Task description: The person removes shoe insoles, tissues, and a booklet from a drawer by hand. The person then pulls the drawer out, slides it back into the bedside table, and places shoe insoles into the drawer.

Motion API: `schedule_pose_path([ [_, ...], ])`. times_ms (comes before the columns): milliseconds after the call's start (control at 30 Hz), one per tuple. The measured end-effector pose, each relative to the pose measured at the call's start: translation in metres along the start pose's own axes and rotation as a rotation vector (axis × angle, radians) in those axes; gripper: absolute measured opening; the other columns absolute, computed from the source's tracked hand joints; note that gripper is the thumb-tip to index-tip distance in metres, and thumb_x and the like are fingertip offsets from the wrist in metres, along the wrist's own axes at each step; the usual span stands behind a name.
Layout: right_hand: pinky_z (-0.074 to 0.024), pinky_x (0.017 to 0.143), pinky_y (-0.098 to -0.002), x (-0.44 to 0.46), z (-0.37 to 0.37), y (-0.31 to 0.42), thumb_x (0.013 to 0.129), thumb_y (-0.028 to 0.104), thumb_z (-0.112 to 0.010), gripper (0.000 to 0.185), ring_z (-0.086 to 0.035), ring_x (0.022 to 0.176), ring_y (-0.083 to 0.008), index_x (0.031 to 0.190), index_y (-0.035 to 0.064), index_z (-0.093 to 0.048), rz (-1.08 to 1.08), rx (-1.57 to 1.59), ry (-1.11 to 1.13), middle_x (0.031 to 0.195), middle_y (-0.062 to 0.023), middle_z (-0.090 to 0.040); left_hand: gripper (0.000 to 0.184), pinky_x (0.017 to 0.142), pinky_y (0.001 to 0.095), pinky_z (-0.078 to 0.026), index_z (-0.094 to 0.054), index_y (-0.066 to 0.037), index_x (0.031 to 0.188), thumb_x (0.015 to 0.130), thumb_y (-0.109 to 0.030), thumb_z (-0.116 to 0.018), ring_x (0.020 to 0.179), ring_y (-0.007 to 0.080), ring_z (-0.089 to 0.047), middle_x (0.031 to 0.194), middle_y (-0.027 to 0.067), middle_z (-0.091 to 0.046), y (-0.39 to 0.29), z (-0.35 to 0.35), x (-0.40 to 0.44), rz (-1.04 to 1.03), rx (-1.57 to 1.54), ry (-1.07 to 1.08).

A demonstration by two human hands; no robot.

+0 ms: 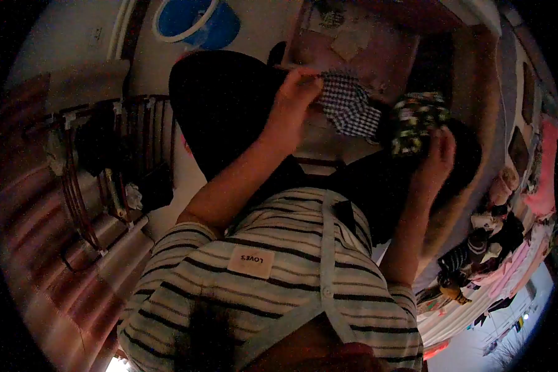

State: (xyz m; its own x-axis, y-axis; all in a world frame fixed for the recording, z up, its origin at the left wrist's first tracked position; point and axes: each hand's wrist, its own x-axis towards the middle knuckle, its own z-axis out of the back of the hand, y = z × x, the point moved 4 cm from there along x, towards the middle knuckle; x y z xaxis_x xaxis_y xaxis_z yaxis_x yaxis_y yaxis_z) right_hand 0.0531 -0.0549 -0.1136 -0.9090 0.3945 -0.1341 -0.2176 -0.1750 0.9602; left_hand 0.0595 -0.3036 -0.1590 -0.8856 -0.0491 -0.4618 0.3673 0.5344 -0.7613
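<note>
Two cloths in dim light, one in each hand.
The left hand [296, 88] pinches the gingham cloth [351, 106] between the knees; the right hand [438, 150] grips a blurred patterned cloth [415, 118], its edges hard to make out.

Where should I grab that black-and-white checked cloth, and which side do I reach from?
Probably pinch the black-and-white checked cloth by its lower right end, coming from the person's right. The left hand holds its upper left corner, and the fabric spreads towards the other end.
</note>
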Motion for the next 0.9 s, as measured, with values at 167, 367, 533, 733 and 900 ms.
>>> schedule_pose_path([
  [167,-0.0414,0.079,-0.0267,0.021,0.037,0.021,0.083,0.008,-0.051,0.02,-0.051,0.087,-0.0152,0.1,-0.0004,-0.05,0.457,-0.428,-0.236,0.098,-0.0084,-0.054,0.023,0.075,0.0282,-0.042,-0.047,-0.009,0.104,0.081,-0.009,-0.052,0.088,0.0136,-0.05,0.097,0.0029,-0.052,-0.012,0.003,0.0,-0.045,0.072,-0.084],
  [367,-0.0427,0.078,-0.0295,-0.028,-0.001,0.051,0.079,0.004,-0.055,0.02,-0.052,0.085,-0.0176,0.097,-0.0006,-0.051,0.393,-0.036,-0.151,0.098,-0.0115,-0.054,0.036,0.082,0.03,-0.041,-0.045,-0.006,0.109,0.075,-0.001,-0.054,0.099,0.0182,-0.049,0.107,0.0066,-0.051,-0.001,-0.009,0.003,-0.2,0.205,0.105],
  [533,-0.0441,0.073,-0.0278,-0.029,-0.048,0.011,0.076,0.003,-0.058,0.02,-0.054,0.083,-0.0176,0.095,0.0011,-0.052,0.114,0.113,0.879,0.093,-0.0081,-0.056,0.032,0.082,0.0297,-0.041,-0.047,-0.004,0.105,0.074,0.001,-0.053,0.101,0.0181,-0.048,0.107,0.0066,-0.052,-0.001,-0.009,-0.004,-0.111,0.285,0.117],
  [733,-0.0437,0.07,-0.0302,-0.016,-0.057,-0.039,0.079,0.004,-0.052,0.015,-0.054,0.082,-0.024,0.094,0.003,-0.05,0.397,-0.868,0.524,0.093,-0.0118,-0.054,0.024,0.075,0.0265,-0.041,-0.051,-0.006,0.1,0.077,-0.002,-0.054,0.088,0.0122,-0.049,0.097,0.0034,-0.053,0.002,0.016,-0.011,0.041,0.397,-0.004],
  [900,-0.045,0.068,-0.0355,-0.021,-0.057,-0.029,0.077,0.004,-0.053,0.02,-0.054,0.085,-0.0311,0.096,0.0033,-0.049,0.292,-0.538,0.345,0.093,-0.0151,-0.052,0.017,0.075,0.0271,-0.041,-0.05,-0.009,0.099,0.082,-0.011,-0.05,0.086,0.0126,-0.05,0.096,0.0024,-0.052,0.015,0.033,-0.008,0.01,0.426,-0.19],
])
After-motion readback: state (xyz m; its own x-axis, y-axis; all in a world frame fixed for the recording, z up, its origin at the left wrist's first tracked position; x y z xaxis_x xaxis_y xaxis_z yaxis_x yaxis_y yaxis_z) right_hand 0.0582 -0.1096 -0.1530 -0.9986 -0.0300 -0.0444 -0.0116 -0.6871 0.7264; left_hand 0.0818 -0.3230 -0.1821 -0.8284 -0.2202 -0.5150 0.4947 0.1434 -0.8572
